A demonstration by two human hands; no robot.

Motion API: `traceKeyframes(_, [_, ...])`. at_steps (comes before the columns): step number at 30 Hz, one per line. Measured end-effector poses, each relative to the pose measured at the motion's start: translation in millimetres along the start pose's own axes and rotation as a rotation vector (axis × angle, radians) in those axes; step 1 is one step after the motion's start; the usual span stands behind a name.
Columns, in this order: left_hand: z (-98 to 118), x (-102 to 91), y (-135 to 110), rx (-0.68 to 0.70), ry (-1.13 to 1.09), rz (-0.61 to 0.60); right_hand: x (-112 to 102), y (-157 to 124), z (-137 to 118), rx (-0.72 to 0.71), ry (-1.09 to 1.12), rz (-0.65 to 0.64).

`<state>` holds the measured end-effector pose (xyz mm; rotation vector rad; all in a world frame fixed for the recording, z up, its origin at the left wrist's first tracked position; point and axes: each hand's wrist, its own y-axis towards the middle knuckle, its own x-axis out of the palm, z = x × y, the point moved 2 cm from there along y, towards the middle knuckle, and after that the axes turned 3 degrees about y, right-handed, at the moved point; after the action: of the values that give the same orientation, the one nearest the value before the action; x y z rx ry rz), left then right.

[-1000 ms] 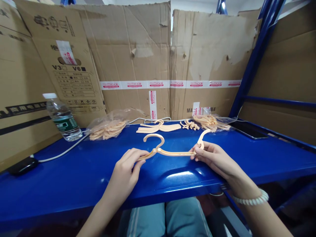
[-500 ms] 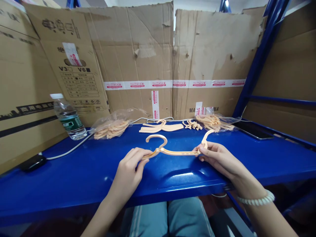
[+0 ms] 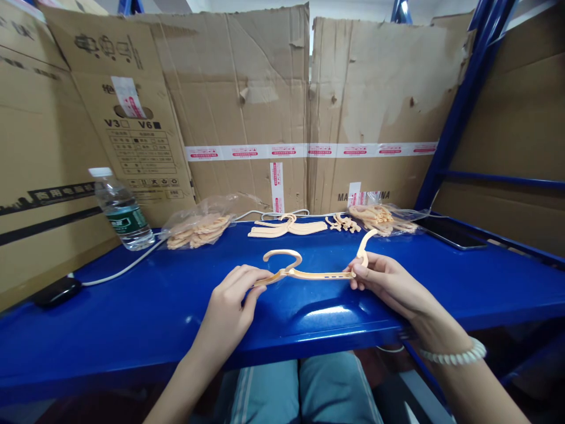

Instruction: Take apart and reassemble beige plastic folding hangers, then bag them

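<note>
While one pale hanger [image 3: 322, 275] is held between two hands, other pale parts lie behind it

As the picture shows, the hanger is just above the front of the worktop [image 3: 154, 318], with its hook [image 3: 286, 258] standing in the middle. The fingers of the left hand [image 3: 236, 297] are clamped on its left arm and hide that end. The fingers of the right hand [image 3: 391, 285] are pinched where a curved end piece [image 3: 364, 245] meets the right arm.

In my judgement, the hook and the two arms are already together. Whether the end piece is fixed, I cannot tell, because the fingertips cover the joint; the left end is also not visible.

Behind the hanger lies a flat stack of similar parts [image 3: 306, 228], and just beside it a group of small loose pieces [image 3: 343, 222]. These seem to be unused so far. Farther out are a left plastic bag [image 3: 198, 231] and a right plastic bag [image 3: 373, 218], both with pale pieces inside, then a phone [image 3: 452, 233] at right and a water bottle [image 3: 123, 215] at left.
</note>
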<state>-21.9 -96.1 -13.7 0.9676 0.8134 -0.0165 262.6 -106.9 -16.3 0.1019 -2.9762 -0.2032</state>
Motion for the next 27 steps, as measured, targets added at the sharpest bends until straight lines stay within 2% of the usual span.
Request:
traceKeyframes(6, [-3, 1.2, -1, -0.004, -0.009, -0.014, -2, 0, 4, 0.057, -0.007, 0.027])
traceKeyframes(12, [-2, 2.1, -1, 0.010, -0.033, -0.018, -2, 1, 6, 0.023, -0.027, 0.018])
traceKeyframes(21, [-2, 0.4, -1, -0.002, -0.006, -0.009, 6, 2, 7, -0.033, -0.128, 0.122])
traceKeyframes(27, [-1, 0.7, -1, -0.032, -0.021, -0.046, 9, 1, 5, -0.074, -0.154, 0.152])
